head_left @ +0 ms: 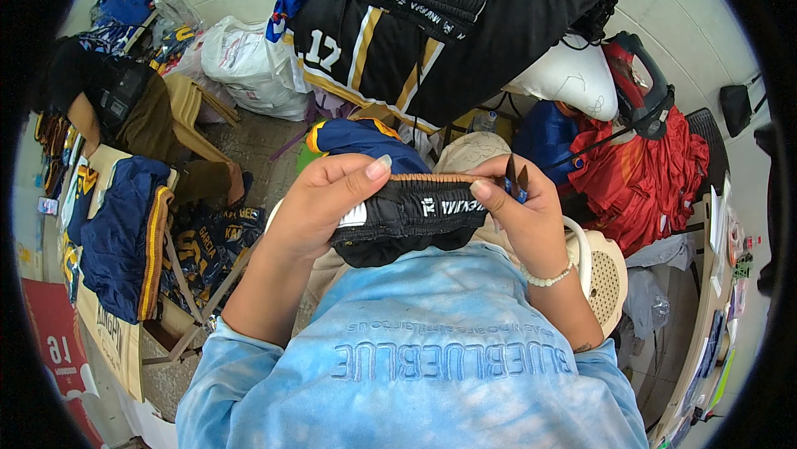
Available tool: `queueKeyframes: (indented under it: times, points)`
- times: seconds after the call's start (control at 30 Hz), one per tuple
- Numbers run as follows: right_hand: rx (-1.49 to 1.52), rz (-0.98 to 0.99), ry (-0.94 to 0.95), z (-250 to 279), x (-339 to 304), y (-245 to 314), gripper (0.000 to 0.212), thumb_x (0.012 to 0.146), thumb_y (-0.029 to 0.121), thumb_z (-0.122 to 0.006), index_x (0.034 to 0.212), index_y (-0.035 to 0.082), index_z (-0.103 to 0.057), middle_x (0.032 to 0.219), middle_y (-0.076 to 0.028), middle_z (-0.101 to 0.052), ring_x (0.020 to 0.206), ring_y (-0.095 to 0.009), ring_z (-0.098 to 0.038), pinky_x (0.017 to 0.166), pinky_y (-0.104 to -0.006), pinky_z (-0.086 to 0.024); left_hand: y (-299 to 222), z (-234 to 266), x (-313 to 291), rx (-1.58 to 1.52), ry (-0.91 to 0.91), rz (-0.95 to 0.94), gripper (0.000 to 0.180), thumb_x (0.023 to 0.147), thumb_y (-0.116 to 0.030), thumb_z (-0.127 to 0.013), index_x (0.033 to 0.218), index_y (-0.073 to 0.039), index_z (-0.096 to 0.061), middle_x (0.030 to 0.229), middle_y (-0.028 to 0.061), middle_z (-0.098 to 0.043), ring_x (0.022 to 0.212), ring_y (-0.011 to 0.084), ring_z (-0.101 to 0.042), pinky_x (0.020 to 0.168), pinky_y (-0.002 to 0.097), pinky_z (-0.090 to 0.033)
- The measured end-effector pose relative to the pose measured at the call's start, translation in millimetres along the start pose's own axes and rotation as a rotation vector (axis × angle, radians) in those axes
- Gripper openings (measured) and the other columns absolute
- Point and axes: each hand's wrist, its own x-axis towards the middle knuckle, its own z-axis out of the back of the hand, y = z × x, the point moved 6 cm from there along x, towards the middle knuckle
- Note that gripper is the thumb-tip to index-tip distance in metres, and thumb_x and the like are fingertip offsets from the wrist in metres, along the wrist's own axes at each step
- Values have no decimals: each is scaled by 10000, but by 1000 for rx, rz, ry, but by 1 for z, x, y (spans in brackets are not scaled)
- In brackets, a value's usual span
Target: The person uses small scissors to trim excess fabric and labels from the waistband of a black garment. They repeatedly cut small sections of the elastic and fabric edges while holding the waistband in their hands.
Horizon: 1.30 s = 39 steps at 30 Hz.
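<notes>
Close in front of my chest, a gathered black garment with an elastic waistband (411, 215) is stretched between my two hands. White lettering runs along its band, and a brown-orange edge shows along the top. My left hand (322, 204) pinches the left end, thumb on top, next to a white patch. At the right end, my right hand (538, 221) grips the band between thumb and fingers. Dark-bladed snips (516, 177) with a blue part also sit in that hand, blades pointing up. The lower part of the garment is bunched against my light-blue shirt.
A large pile of black garments (365, 51) with gold and white stripes stands ahead. Red fabric (643, 183) is heaped at the right, below a clothes iron (652, 92). Navy shorts (124, 233) lie on a table at the left. Another person's arm (83, 121) shows far left.
</notes>
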Motion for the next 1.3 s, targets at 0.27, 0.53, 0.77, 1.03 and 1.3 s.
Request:
queueKeyframes:
  times: [0.27, 0.53, 0.77, 1.03, 1.3]
  points:
    - [-228, 130, 312, -40, -6, 13, 319, 807, 118, -780, 1063, -3, -632, 988, -12, -636, 787, -57, -561, 726, -199, -439, 17, -17, 6, 247, 128, -11, 201, 969, -231, -629, 928, -35, -647, 760, -58, -609, 689, 16, -533, 619, 189, -432]
    - [34, 30, -66, 2, -3, 12, 117, 873, 108, -727, 877, 34, -637, 828, 23, -615, 765, -44, -530, 696, -206, -428, 16, 8, 11, 354, 245, 108, 175, 915, -144, -676, 1010, -18, -599, 847, -19, -625, 784, 30, -558, 684, 209, -446]
    - [178, 80, -169, 10, 1, 7, 101, 882, 98, -715, 888, 39, -633, 822, 33, -593, 745, -49, -508, 692, -205, -414, 6, 17, 13, 356, 111, 76, 224, 942, -227, -655, 943, -4, -681, 815, -22, -659, 750, 35, -583, 683, 201, -472]
    - [148, 91, -89, -1, -1, 10, 112, 889, 129, -716, 890, 47, -640, 809, 42, -572, 760, -41, -487, 681, -205, -396, 8, -4, 7, 146, 140, 14, 461, 824, -165, -766, 1212, 19, -596, 1071, 60, -669, 972, 105, -615, 840, 249, -498]
    - [-130, 310, -159, -1, -2, 27, 205, 834, 69, -745, 1025, 34, -680, 1017, -33, -564, 765, -68, -525, 670, -215, -427, 13, -8, 5, -34, -2, 22, 397, 878, -101, -691, 1229, 41, -572, 1085, 96, -676, 966, 154, -656, 864, 288, -529]
